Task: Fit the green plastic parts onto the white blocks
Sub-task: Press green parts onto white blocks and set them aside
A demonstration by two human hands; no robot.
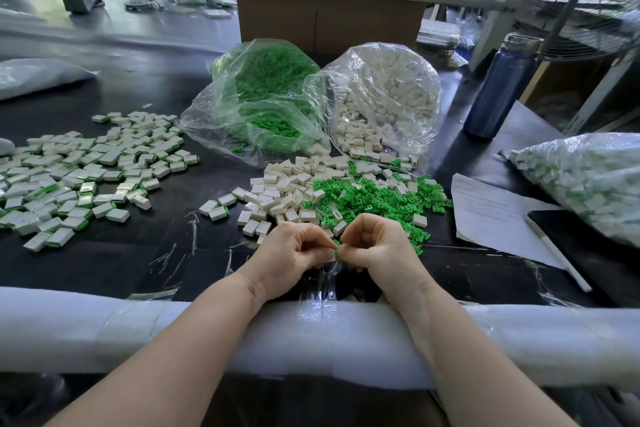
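- Hands meet low at the near edge of the tabletop point(104, 253): left hand point(294, 253) and right hand point(374, 250) knuckle to knuckle, both with fingers curled in tight.
- Green part point(336, 252) shows as a sliver between the thumbs, pinched from both sides. A white block is probably tucked in the left hand, but the fingers hide it, so I can't tell for sure.
- Just beyond the hands lies the loose supply: white blocks point(277, 191) to the left, green parts point(374, 201) to the right, the two piles mingling where they meet.
- Behind them two clear bags lie open toward the piles, the green bag point(263, 97) and the white bag point(381, 94), touching side by side.
- Far left, finished pieces point(86, 170) are spread wide, white with a green edge showing.
- Handling, as I read it: these bits are tiny, light, stiff plastic, likely smooth and quick to skid on the dark surface. Fingertip pinches by the flat sides look best, leaving the mating face open, then a straight, square press so nothing jams or pops away.
- At right sit paper point(491, 211), pen point(561, 260), a dark bottle point(498, 90) and a packed bag point(588, 184).
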